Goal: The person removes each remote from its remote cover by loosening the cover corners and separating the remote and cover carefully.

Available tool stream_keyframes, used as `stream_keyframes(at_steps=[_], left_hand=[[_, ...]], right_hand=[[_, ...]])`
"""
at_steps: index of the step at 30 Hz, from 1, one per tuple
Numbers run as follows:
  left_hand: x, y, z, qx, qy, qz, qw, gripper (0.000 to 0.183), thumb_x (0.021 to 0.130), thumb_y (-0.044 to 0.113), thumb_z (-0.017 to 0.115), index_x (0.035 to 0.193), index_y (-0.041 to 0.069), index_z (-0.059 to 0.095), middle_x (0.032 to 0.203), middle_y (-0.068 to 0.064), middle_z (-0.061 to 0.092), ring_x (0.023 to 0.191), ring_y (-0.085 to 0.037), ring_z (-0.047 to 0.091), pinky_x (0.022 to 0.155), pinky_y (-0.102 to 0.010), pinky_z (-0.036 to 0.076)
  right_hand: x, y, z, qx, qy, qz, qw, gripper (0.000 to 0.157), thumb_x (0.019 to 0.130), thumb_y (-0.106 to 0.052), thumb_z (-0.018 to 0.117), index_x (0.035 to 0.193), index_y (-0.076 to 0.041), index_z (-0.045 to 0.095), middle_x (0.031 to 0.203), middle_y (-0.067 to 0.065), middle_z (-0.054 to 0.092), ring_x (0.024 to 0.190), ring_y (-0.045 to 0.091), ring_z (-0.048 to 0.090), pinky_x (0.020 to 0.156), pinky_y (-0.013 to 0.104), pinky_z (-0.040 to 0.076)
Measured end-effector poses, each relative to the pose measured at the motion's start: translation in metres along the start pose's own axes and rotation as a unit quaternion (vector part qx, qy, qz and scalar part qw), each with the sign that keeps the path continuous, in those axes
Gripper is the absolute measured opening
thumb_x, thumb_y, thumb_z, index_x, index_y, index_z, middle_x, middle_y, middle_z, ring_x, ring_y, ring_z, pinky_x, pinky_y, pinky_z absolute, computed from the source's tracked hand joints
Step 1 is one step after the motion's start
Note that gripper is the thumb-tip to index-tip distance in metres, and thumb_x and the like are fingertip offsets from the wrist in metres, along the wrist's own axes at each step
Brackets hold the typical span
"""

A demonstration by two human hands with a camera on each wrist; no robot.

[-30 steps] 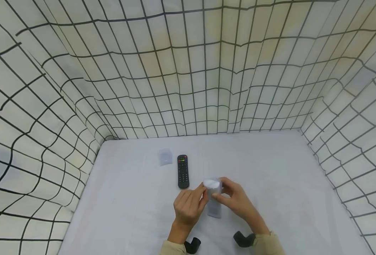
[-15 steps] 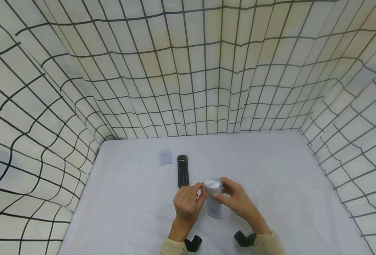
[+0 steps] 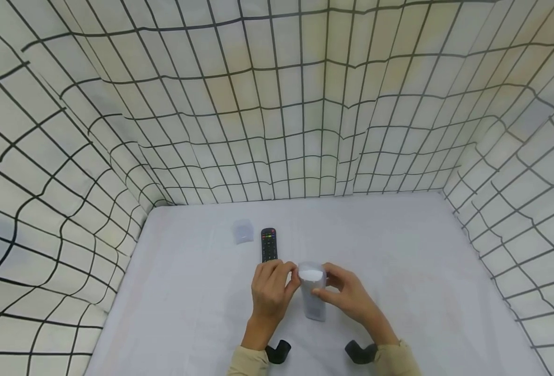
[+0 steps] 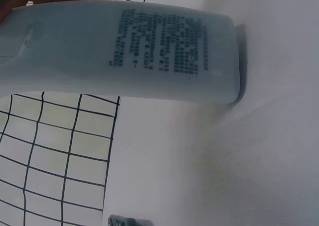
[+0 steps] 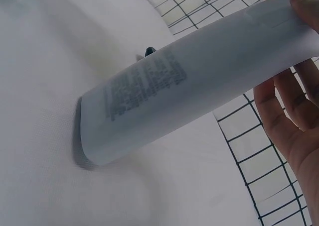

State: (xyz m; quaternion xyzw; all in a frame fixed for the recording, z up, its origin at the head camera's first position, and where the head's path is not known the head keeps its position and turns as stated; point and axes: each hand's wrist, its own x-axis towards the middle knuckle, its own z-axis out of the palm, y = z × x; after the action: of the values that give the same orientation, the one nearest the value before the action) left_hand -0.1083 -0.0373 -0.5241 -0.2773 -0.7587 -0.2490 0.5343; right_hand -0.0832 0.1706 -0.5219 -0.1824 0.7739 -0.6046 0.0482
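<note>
A tall pale container (image 3: 314,308), shaped like a flat bottle, stands tilted with its narrow end on the white table. Its top looks shiny in the head view. A block of small dark print covers its lower face in the left wrist view. My right hand (image 3: 347,295) holds the upper part between thumb and fingers, from the right side. At the opposite edge of the top, my left hand (image 3: 269,290) has its thumb and fingertips pinched together on the rim. The black remote control (image 3: 269,244) lies beyond my left hand, which hides its lower end.
A small clear plastic packet (image 3: 244,231) lies left of the remote. The white table (image 3: 399,245) is walled by white panels with a black grid (image 3: 277,130). Black curved pieces (image 3: 279,352) sit at both wrists.
My left hand has shifted left and away from me, now covering the remote's lower end. The container's top has tipped slightly left. My right hand keeps its hold almost unmoved.
</note>
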Motion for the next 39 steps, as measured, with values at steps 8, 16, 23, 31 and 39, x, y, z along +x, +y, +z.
stream_keyframes(at_steps=[8,16,23,31,39], left_hand=[[0.001,-0.004,-0.003,0.012,-0.051,-0.005,0.9986,0.015,0.101,0.013,0.062,0.090,0.007,0.070,0.085,-0.002,0.071,0.086,-0.022,0.062,0.073,-0.035,0.047],[-0.003,-0.007,-0.004,-0.010,-0.093,-0.023,0.9954,0.016,0.102,0.016,0.061,0.090,0.009,0.070,0.085,0.001,0.071,0.086,-0.019,0.062,0.079,-0.037,0.048],[-0.005,-0.007,-0.004,-0.025,-0.117,-0.044,0.9918,0.016,0.103,0.018,0.061,0.091,0.010,0.069,0.085,0.002,0.071,0.087,-0.018,0.063,0.082,-0.037,0.048],[-0.009,-0.006,-0.004,-0.048,-0.140,-0.073,0.9863,0.012,0.101,0.017,0.065,0.092,0.010,0.069,0.086,0.002,0.073,0.090,-0.017,0.065,0.084,-0.038,0.050],[-0.013,-0.003,-0.004,-0.078,-0.169,-0.123,0.9748,0.015,0.087,0.005,0.078,0.095,0.012,0.069,0.088,0.004,0.071,0.089,-0.014,0.063,0.083,-0.034,0.049]], right_hand=[[-0.001,0.001,0.001,0.011,0.001,-0.012,1.000,0.032,0.092,-0.010,0.078,0.122,-0.009,0.067,0.115,0.007,0.070,0.103,0.004,0.065,0.092,0.027,0.058],[-0.002,0.006,0.002,0.005,-0.007,-0.007,1.000,0.036,0.093,-0.013,0.079,0.126,-0.010,0.067,0.119,0.007,0.070,0.105,0.005,0.065,0.096,0.025,0.057],[-0.003,0.011,0.001,0.013,-0.008,-0.007,1.000,0.037,0.093,-0.012,0.078,0.127,-0.010,0.066,0.121,0.008,0.070,0.106,0.006,0.065,0.097,0.024,0.056],[-0.005,0.011,0.000,0.026,-0.016,-0.007,1.000,0.040,0.093,-0.010,0.078,0.131,-0.009,0.066,0.124,0.010,0.070,0.108,0.005,0.065,0.098,0.023,0.056],[-0.006,0.013,-0.001,0.048,-0.021,-0.006,0.999,0.042,0.093,-0.009,0.078,0.133,-0.007,0.065,0.126,0.009,0.069,0.109,0.006,0.065,0.099,0.023,0.055]])
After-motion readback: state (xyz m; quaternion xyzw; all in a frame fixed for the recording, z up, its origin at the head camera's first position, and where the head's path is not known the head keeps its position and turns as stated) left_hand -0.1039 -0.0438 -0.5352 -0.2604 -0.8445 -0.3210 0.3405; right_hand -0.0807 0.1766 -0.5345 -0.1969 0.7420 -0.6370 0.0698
